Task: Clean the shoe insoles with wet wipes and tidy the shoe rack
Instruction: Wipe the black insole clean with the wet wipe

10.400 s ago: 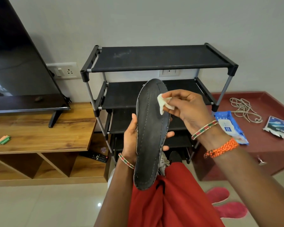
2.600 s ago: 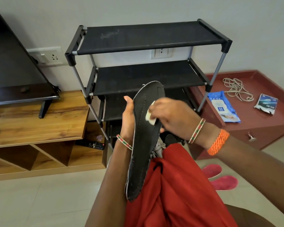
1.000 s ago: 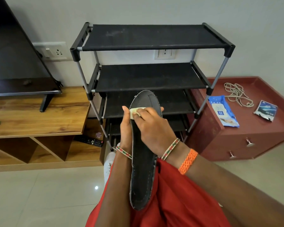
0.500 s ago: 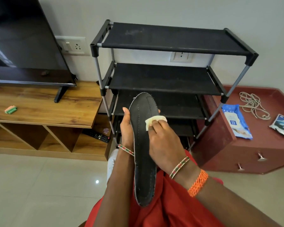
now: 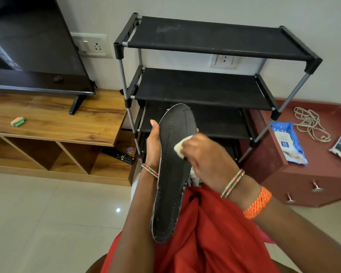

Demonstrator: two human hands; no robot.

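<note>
Your right hand (image 5: 207,154) has slid the wipe (image 5: 180,147) down the insole (image 5: 172,174), fingers curled pinching it; your left hand (image 5: 154,146) grips the insole's edge.

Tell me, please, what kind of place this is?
Most likely a living room in a home. A television stands on a wooden media unit, a black shoe rack stands against the wall, and a remote control lies in the unit's lower compartment.
</note>
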